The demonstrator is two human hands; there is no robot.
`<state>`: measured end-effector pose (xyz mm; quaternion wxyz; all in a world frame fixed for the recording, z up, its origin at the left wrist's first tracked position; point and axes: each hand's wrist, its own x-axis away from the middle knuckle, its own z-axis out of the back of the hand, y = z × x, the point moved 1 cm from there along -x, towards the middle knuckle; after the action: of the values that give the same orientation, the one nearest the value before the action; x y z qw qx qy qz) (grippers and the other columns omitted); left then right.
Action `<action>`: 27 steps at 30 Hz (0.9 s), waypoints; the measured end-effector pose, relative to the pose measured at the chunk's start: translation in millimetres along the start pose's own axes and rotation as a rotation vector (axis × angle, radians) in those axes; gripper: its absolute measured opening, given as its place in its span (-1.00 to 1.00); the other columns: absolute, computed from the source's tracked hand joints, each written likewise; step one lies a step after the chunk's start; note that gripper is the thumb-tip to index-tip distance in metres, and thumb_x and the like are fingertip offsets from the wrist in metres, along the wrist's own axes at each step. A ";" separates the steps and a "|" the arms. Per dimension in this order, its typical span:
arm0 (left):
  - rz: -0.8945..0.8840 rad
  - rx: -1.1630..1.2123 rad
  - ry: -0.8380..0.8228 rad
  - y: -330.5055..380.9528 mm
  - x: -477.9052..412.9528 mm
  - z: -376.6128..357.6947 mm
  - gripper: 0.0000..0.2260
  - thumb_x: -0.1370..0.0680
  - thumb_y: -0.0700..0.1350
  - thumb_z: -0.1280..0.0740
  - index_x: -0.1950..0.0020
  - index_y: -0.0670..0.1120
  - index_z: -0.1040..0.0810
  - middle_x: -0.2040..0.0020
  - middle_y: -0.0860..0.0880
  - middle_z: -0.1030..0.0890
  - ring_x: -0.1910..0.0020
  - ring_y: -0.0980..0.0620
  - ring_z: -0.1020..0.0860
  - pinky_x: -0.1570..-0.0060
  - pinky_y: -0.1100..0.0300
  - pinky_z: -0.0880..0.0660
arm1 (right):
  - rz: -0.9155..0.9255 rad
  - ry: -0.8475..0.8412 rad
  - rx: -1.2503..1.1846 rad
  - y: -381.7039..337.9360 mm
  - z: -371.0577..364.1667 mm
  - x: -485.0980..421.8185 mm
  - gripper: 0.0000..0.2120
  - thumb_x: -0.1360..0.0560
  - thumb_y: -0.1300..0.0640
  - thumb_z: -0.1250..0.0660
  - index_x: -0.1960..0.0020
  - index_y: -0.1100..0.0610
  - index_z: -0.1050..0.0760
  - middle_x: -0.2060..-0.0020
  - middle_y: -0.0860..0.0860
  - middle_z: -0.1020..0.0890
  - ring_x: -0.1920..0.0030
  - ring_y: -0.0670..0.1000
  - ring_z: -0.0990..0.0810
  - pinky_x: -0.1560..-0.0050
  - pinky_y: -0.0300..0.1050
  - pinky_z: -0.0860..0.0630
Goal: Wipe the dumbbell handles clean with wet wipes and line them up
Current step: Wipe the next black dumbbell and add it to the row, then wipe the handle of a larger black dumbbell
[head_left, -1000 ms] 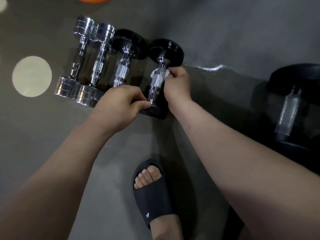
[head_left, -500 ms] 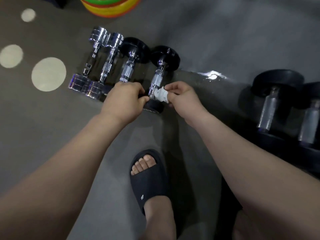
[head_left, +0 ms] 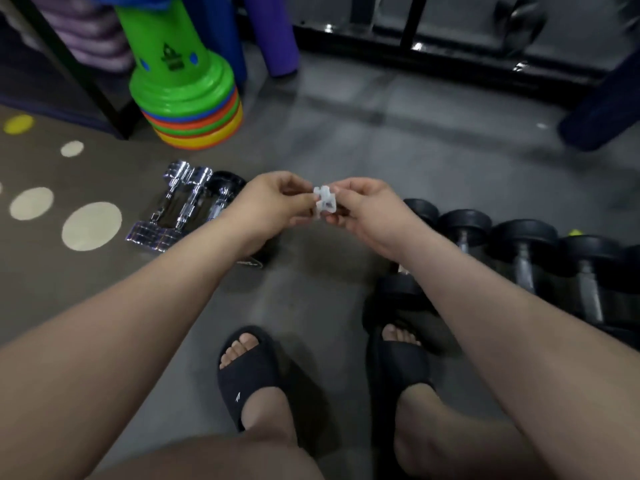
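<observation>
White and crumpled, the wet wipe [head_left: 325,202] is now pinched between your two hands at the middle of the frame, raised off the floor. Your left hand [head_left: 268,206] holds its left edge with thumb and curled fingertips, and your right hand [head_left: 367,211] holds its right edge the same way. Half a second ago your left hand gripped the near end of the fourth dumbbell while your right held the wipe at its handle. Both have come off it, and that dumbbell is now mostly hidden behind your left wrist. Your view has also lifted, so more of the room shows. The two chrome dumbbells [head_left: 180,206] and the black-headed dumbbell [head_left: 227,188] lie side by side left of centre, close together, where the brown dotted mat [head_left: 52,289] meets the grey floor [head_left: 304,306]. At the right edge a row of black dumbbells [head_left: 523,251] runs close beside your right forearm. A stack of coloured cones [head_left: 194,109] stands beyond the chrome pair at upper left, and a dark rack [head_left: 450,57] crosses the top right. Open floor lies between the two dumbbell groups, beyond your hands, and down to your black slides [head_left: 249,375] at bottom centre.
</observation>
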<state>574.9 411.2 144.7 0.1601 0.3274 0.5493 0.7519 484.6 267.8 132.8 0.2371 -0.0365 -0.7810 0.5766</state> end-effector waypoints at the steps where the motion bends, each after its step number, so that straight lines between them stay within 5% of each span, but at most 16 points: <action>1: -0.008 0.033 0.000 13.3 6.6 -5.8 -0.82 -0.53 -0.25 -0.46 -0.10 -0.27 -0.58 0.04 -0.16 -0.68 0.07 -0.08 -0.67 -0.14 -0.05 -0.61 | 0.008 -0.020 -0.022 -13.2 2.4 11.0 -0.87 -0.64 0.27 -0.27 0.06 0.27 -0.56 0.15 0.17 -0.65 0.17 0.06 -0.62 0.05 -0.10 -0.57; 8: -0.082 0.016 -0.041 93.3 41.0 -26.6 -0.91 -0.56 -0.27 -0.41 -0.06 -0.18 -0.59 0.15 -0.16 -0.65 0.15 -0.03 -0.62 0.06 0.10 -0.63 | 0.094 -0.049 0.045 -84.7 23.7 70.1 -0.84 -0.55 0.48 -0.27 -0.03 0.29 -0.52 0.17 0.17 -0.61 0.25 0.02 -0.60 0.13 -0.14 -0.60; 12: 0.012 -0.015 -0.150 128.0 52.8 -41.5 -0.89 -0.58 -0.14 -0.41 -0.10 -0.08 -0.59 -0.03 -0.12 -0.71 0.03 -0.02 -0.66 0.07 0.15 -0.61 | 0.041 -0.086 0.063 -121.2 42.5 83.4 -0.83 -0.56 0.38 -0.29 0.04 0.15 -0.56 0.13 0.14 -0.65 0.15 0.06 -0.62 0.07 -0.08 -0.57; 16: 0.034 0.076 -0.207 157.8 55.0 -56.6 -0.80 -0.54 -0.23 -0.44 -0.15 -0.14 -0.56 -0.04 -0.14 -0.71 0.00 -0.03 -0.69 0.03 0.11 -0.62 | -0.040 -0.174 0.219 -152.2 60.3 88.1 -0.84 -0.58 0.34 -0.29 0.02 0.10 -0.54 0.14 0.08 -0.70 0.11 0.03 -0.69 -0.05 -0.01 -0.60; 22: 0.028 -0.048 -0.091 159.8 38.5 -84.3 -0.80 -0.54 -0.39 -0.37 -0.13 -0.22 -0.57 0.02 -0.16 -0.68 0.16 -0.01 -0.69 0.13 0.15 -0.67 | -0.012 -0.021 0.482 -169.0 101.4 83.6 -0.84 -0.56 0.38 -0.27 -0.01 0.15 -0.53 0.21 0.12 -0.66 0.24 0.00 -0.63 0.07 -0.02 -0.68; 27: 0.052 -0.072 -0.050 122.6 17.8 -103.3 -0.88 -0.55 -0.39 -0.32 0.03 -0.20 -0.59 0.06 -0.23 -0.68 0.14 -0.12 -0.63 -0.12 -0.03 -0.59 | -0.072 0.082 0.609 -142.3 158.6 69.3 -0.86 -0.55 0.36 -0.28 -0.01 0.18 -0.56 0.13 0.16 -0.67 0.22 0.04 -0.63 0.09 -0.03 -0.65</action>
<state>507.4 305.1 245.6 0.1659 0.3542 0.5089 0.7668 388.7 103.3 250.9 0.2889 0.0408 -0.5630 0.7733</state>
